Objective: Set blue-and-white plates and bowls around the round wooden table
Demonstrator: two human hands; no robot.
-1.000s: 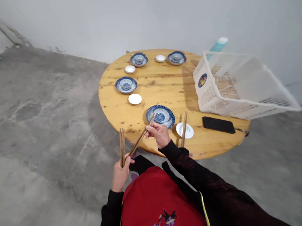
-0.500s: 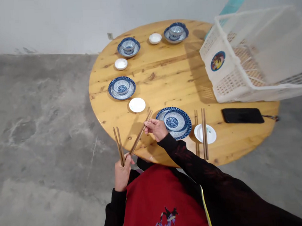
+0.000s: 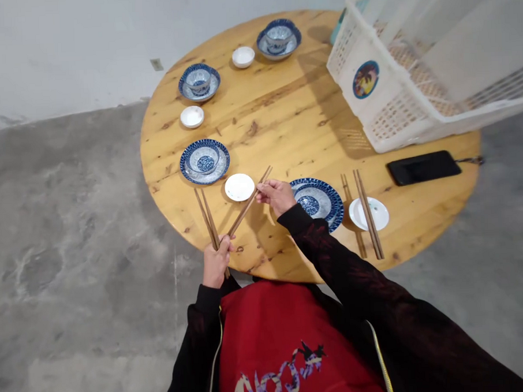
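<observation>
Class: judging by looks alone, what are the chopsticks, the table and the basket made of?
Chopsticks: probably wood or bamboo, dark brown and matt. Table: wood, likely pine, with visible knots and grain under a glossy varnish. Basket: seemingly white plastic, moulded in a lattice.

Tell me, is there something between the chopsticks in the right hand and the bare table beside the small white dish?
Nothing visible blocks it. The right hand holds the chopsticks just above the small white dish. The wood of the table right of that dish, before the blue plate, is bare.
</observation>
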